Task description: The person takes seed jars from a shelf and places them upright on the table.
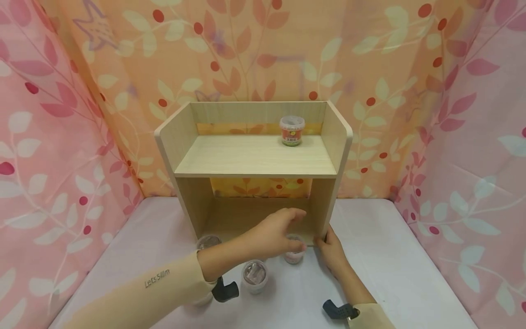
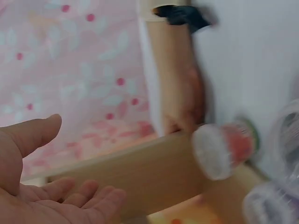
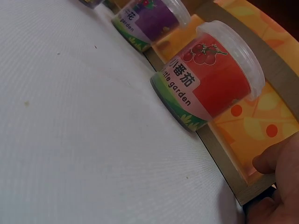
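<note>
A pale wooden two-tier shelf point(image 1: 255, 157) stands on the table. My right hand point(image 1: 332, 253) grips its lower right front corner, the thumb point(image 3: 268, 161) on the inner side. My left hand point(image 1: 273, 233) reaches across the shelf's lower opening, fingers spread from the thumb, holding nothing. Just below it stands a red-labelled plastic cup point(image 3: 205, 79) with a clear lid and a tomato picture, by the shelf's front edge. In the head view the left hand partly covers this cup. Another lidded cup point(image 1: 292, 132) sits on the upper tier, toward the right.
More lidded cups stand on the white table in front of the shelf: one in the middle point(image 1: 255, 276), one at the shelf's left front corner point(image 1: 208, 242), one partly under the left sleeve. A purple-labelled cup point(image 3: 149, 21) shows beyond the red one. Patterned curtains point(image 1: 255, 50) surround the table.
</note>
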Tool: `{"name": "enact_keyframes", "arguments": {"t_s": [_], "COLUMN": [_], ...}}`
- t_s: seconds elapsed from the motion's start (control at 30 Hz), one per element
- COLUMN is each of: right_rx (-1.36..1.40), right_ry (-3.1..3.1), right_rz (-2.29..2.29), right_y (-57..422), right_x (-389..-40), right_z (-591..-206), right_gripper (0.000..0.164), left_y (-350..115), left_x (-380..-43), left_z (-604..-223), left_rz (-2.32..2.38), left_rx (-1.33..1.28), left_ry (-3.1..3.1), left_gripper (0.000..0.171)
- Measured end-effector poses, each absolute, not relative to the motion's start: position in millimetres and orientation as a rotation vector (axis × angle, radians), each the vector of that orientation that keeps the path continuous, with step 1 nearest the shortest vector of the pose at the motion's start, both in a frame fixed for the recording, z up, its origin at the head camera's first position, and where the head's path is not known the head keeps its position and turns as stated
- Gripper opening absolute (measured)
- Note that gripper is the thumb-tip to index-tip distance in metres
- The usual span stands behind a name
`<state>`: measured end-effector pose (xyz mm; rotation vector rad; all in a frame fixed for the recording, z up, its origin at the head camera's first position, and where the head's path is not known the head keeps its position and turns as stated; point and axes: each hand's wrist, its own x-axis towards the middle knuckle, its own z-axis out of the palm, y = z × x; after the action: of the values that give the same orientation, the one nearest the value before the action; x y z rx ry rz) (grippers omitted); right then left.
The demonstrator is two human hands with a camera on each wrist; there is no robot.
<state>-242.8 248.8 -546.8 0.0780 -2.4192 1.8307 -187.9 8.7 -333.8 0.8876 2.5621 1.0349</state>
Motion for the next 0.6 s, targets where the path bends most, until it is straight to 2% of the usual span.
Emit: {"name": "enact_keyframes", "arguments": {"t_s": [0.23,0.53,0.6], "right_rx": [0.057,0.057,0.062], "right_ry": [-2.441,-2.439,-2.445], "right_rz": [1.833,1.844,1.864], "right_y": [248.2,247.9,245.1], "right_x": [-241.3,-241.2,-235.0], "right_z": [-544.1,-541.3,-530.4], "right_gripper": [0.065,0.063,0.063], "left_y": [-6.6,-20.0,-21.5], "left_x": [-182.5,-200.7,-205.6], "left_z": [-289.3,-239.4,-227.6], "left_rz": [1.157,1.393,1.429], "left_rx": [0.903,0.896,0.907], "left_ry": [2.562,2.474,2.481], "left_gripper": [0.062,0.052,0.052]}}
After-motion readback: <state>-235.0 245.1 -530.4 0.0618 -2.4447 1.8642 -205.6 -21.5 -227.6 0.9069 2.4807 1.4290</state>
